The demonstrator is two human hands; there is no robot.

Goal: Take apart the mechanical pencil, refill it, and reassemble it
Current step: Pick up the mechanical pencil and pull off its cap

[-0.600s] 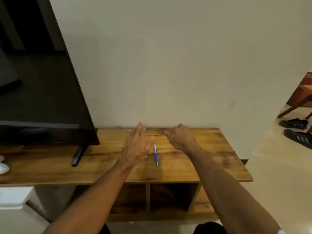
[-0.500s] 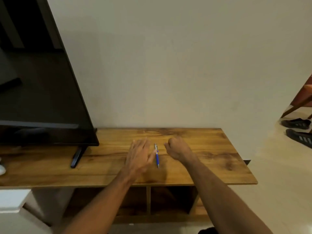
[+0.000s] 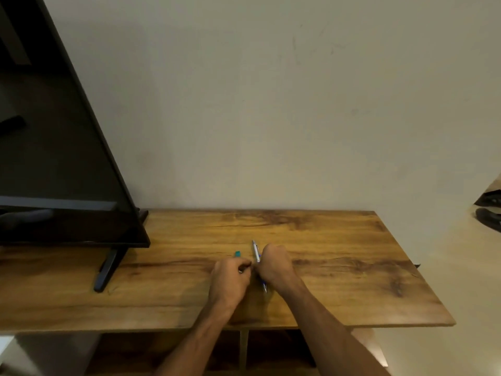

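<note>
A blue mechanical pencil [image 3: 256, 251] with a silver top lies on the wooden tabletop [image 3: 339, 267], pointing away from me. My right hand [image 3: 273, 267] is curled over its middle and grips it; the tip pokes out below the hand. My left hand [image 3: 230, 278] sits just left of it, fingers curled, fingertips meeting the barrel beside my right hand. Something small glints under those fingers, too hidden to name. A small teal piece [image 3: 237, 254] shows on the wood just beyond my left hand.
A black TV [image 3: 54, 158] on a slanted stand foot [image 3: 107, 270] fills the left of the tabletop. A plain wall rises behind. Open shelf compartments [image 3: 244, 348] lie under the top. Dark shoes [image 3: 490, 215] rest on the floor at far right.
Both hands drew back toward me and closed. The left went from flat and open to curled. The right closed over the pencil's middle. The teal piece came out from under the left hand.
</note>
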